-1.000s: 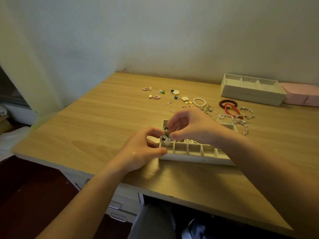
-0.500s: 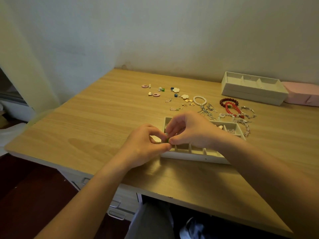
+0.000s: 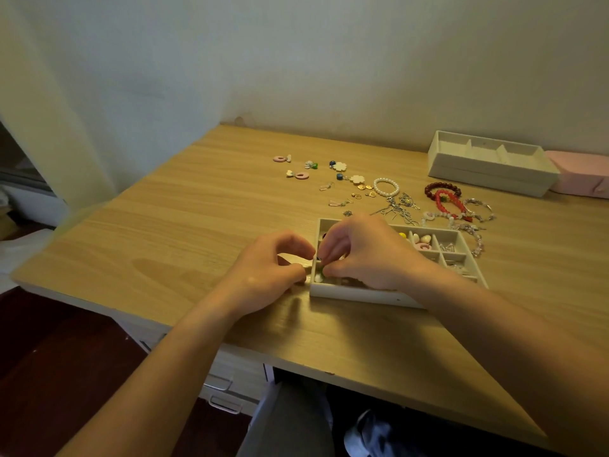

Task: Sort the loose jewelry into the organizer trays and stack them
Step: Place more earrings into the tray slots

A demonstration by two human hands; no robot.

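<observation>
A white divided organizer tray (image 3: 362,295) lies at the near middle of the wooden table (image 3: 184,232); its right compartments hold small pieces. My right hand (image 3: 365,255) hovers over its left compartments and pinches a small green earring (image 3: 324,270). My left hand (image 3: 273,267) rests on the table beside the tray's left wall, index finger and thumb curled toward it; whether they hold anything is hidden. Behind the tray lie loose pink ring earrings (image 3: 301,175), flower earrings (image 3: 339,166), a pearl bracelet (image 3: 386,187), red bead bracelets (image 3: 449,201) and silver pieces (image 3: 398,209).
A second white tray (image 3: 487,166) stands at the back right, with a pink box (image 3: 580,176) beside it against the wall. The table's front edge runs just below my forearms, with drawer handles (image 3: 224,404) under it. A pale curtain hangs at the left.
Both hands were together pinching a small piece above the tray's left end. Now my right hand has lowered it into the tray and my left hand has drawn slightly away.
</observation>
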